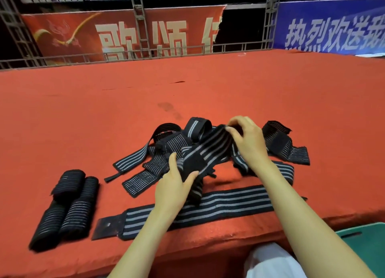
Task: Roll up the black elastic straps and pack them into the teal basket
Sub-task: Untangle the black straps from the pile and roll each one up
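A black strap with grey stripes (210,148) is stretched in the air between my two hands above the red table (125,115). My left hand (175,184) grips its near end, and my right hand (248,140) pinches its far end. Under them lies a loose pile of unrolled straps (166,144). One long strap (208,209) lies flat near the table's front edge. Several rolled straps (66,204) lie side by side at the front left. The teal basket (366,242) shows only a corner at the bottom right, below the table edge.
The table is covered with red cloth and reaches far back to a metal railing (145,55). Red and blue banners hang behind it. A white-clad knee (268,261) is below the front edge, beside the basket.
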The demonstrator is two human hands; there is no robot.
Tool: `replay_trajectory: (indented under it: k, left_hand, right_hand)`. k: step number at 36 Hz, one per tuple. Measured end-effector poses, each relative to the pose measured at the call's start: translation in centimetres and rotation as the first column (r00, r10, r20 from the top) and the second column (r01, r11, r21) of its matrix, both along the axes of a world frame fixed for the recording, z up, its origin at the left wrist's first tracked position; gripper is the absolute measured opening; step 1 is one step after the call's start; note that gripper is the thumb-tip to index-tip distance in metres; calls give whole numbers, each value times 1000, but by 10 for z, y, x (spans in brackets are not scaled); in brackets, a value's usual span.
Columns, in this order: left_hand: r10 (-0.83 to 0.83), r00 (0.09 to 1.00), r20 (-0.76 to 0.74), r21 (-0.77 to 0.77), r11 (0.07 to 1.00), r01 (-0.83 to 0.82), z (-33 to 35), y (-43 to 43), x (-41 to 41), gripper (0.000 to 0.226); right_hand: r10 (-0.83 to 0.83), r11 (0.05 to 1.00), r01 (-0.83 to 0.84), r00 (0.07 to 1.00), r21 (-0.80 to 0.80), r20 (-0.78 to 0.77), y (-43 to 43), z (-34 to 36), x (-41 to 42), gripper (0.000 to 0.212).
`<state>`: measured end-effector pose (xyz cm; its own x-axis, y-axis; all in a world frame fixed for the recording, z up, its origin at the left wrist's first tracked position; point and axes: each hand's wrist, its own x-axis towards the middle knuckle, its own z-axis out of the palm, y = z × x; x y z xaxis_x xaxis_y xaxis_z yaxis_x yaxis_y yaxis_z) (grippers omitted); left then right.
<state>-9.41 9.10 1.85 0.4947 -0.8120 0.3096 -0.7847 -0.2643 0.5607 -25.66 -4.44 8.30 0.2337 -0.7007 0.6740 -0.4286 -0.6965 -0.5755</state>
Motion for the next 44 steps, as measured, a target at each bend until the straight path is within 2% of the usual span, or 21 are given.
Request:
replay_trajectory:
  k: [2,3,5,7,9,11,13,15,18,20,22,25,28,32,34,37,41,44]
  left_hand:
    - [75,986,146,172,980,-100,13,7,3,76]
    - [98,980,174,171,977,-128,19,10,5,72]
    - [122,977,172,-17,992,-121,31,14,11,57]
    - [31,989,142,-231,973,3,41,13,19,44]
    - [-145,989,27,-357,923,145,55,9,25,39]
    - [-295,949,-109,-399,887,230,70,7,24,32]
    - [-371,906,-203,-396,878,271,80,5,22,23]
    - [-388,893,-229,-411,870,273,83,3,22,17]
    - [-354,914,-198,-484,846,223,87,1,20,9]
    - [-330,899,-288,-553,824,126,88,-2,25,4]
    - [-350,809,-472,-581,814,13,90,-5,33,3]
    - [-377,661,-649,-577,810,-105,95,-5,41,4]
    - [-361,631,-687,-596,777,-204,102,-2,45,6]
    - [-306,663,-684,-617,727,-301,98,-1,61,12]
    - [-277,651,-707,-604,716,-350,92,2,68,15]
    - [-235,644,-728,-588,697,-411,80,10,75,20]
    - [-161,701,-695,-520,786,-335,57,20,81,48]
    - [-42,818,-573,-444,856,-267,39,29,77,57]
  right_hand:
    - [64,998,-63,997,-13,32,6,7,9,6]
    - [107,994,-107,993,-5,47,9,9,13,8]
    - [231,971,-235,969,47,83,18,14,20,14]
    - [371,915,-387,918,116,137,26,18,27,21]
    - [465,854,-489,870,176,163,32,22,34,26]
    - [508,819,-538,842,201,182,35,27,41,28]
    - [523,793,-573,815,209,249,38,32,47,28]
    - [517,782,-590,793,199,322,39,35,51,26]
    - [457,809,-548,813,210,362,40,31,55,32]
    - [410,781,-543,818,307,404,43,25,55,42]
    - [419,718,-546,834,432,358,47,16,52,44]
    - [555,617,-536,816,577,164,54,-7,49,36]
    - [537,641,-448,842,623,53,56,-32,49,20]
    - [500,625,-425,862,655,82,50,-45,42,15]
    - [448,695,-396,891,600,69,40,-37,35,12]
    - [294,867,-252,955,430,-34,23,-13,24,10]
    - [152,963,-146,988,226,-11,14,26,5,18]
    - [198,971,-169,964,167,-179,11,36,5,17]
